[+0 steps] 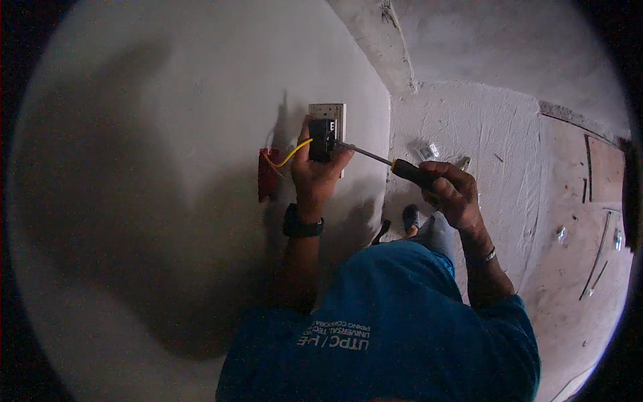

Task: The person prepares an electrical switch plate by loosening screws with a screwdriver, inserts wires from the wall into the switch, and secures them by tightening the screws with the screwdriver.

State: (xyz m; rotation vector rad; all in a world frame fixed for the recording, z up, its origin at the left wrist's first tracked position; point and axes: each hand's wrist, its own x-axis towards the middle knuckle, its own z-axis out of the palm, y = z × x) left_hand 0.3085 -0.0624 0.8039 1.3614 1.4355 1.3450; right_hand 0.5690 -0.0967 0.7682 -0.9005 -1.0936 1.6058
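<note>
My left hand (313, 179) grips a white electrical socket plate (329, 110) with a black terminal block (322, 142) on its back, turned toward me. A yellow wire (293, 155) runs from a red wall box (268, 175) to the black block. In my right hand (457, 196) is a screwdriver (414, 173) with a black handle and a yellow collar. Its long shaft points left, and the tip meets the right side of the black block, close to my left fingertips. Whether the tip sits in a screw is too small to tell.
A pale plastered wall (167, 134) with the box set in it stands at the left. On the light floor (495, 154) lie a small clear-wrapped packet (426, 149), another small packet (560, 234) and thin dark strips (596, 261) at the right. My shoe (410, 216) shows below.
</note>
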